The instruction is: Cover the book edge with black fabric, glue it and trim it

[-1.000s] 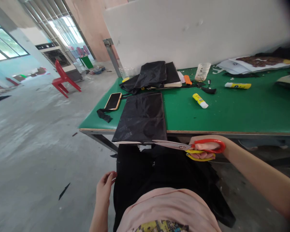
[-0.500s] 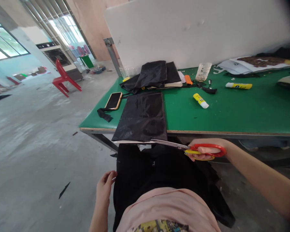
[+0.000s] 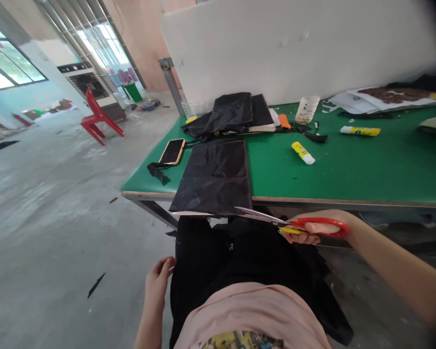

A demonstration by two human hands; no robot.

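My right hand (image 3: 314,227) grips red and yellow scissors (image 3: 276,220) just below the front edge of the green table (image 3: 349,174). The closed blades point left toward the near edge of a flat black sheet (image 3: 214,177) that overhangs the table. My left hand (image 3: 157,283) rests low at my side against black fabric (image 3: 218,261) on my lap, fingers loosely curled, holding nothing I can see.
On the table lie a phone (image 3: 172,151), a heap of black fabric (image 3: 228,114), two glue sticks (image 3: 303,152) (image 3: 359,131), a plastic cup (image 3: 306,109) and an orange object (image 3: 284,121). A white board (image 3: 294,43) stands behind. A red chair (image 3: 98,116) sits on the concrete floor at left.
My right hand has drawn the scissors slightly right and down, away from the black sheet's edge. The left hand has stayed put.
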